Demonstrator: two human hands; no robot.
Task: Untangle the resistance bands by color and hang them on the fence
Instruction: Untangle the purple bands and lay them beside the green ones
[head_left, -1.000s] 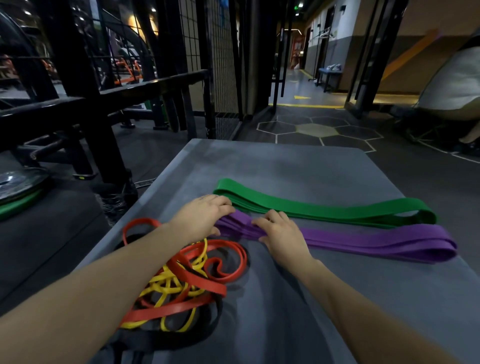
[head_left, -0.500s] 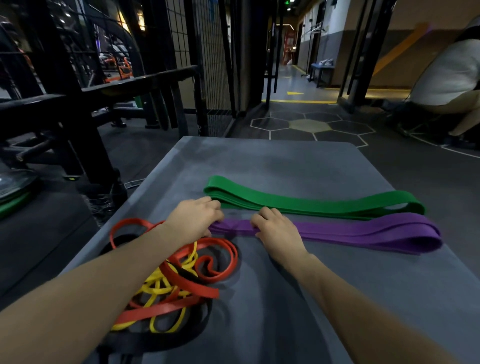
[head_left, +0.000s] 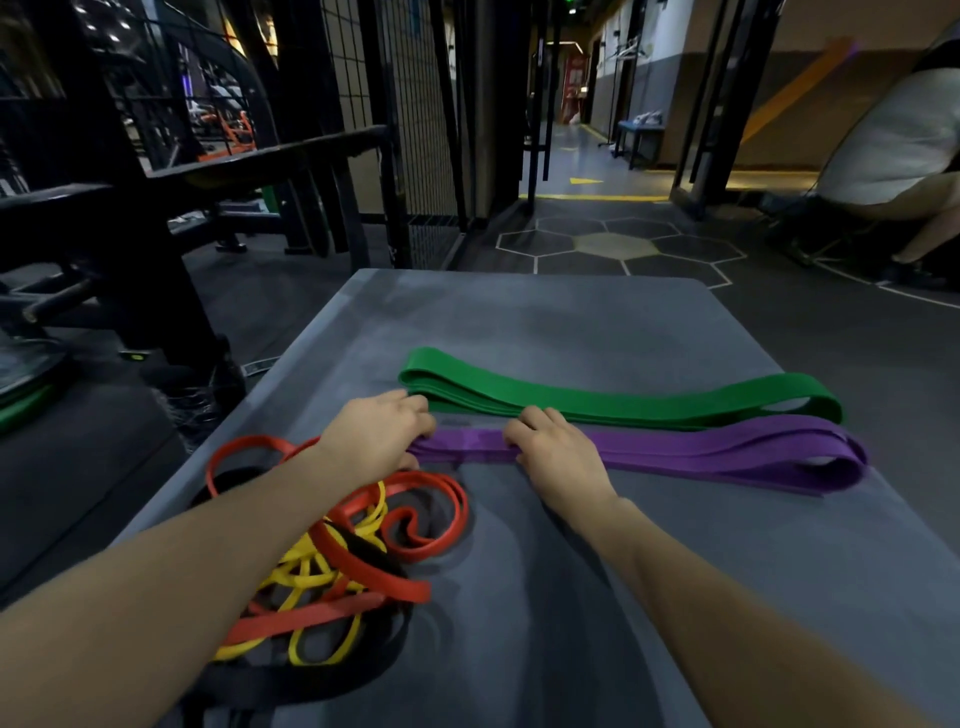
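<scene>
Grip: both hands sit on the near-left end of the flat, folded purple rubber resistance band. The left hand has its fingers curled over the very end, and the right hand has its fingers curled onto the strap just beside it. Whether either thumb is tucked underneath cannot be told.
Purple band: it lies lengthwise on the grey padded mat, parallel to and touching the flat folded green rubber band beyond it.
Tangle: thin red-orange bands, thin yellow bands and a wide black band are knotted together under the left forearm, not yet sorted.
Fence: the black wire-mesh fence stands past the far left corner of the mat, with no band seen hanging on it.
Doing it well: I judge the layers need squaring up, so hold the end pinned and smooth the strap flat, keeping it off the green one.
Containers: none in view; the bands rest straight on the mat.
</scene>
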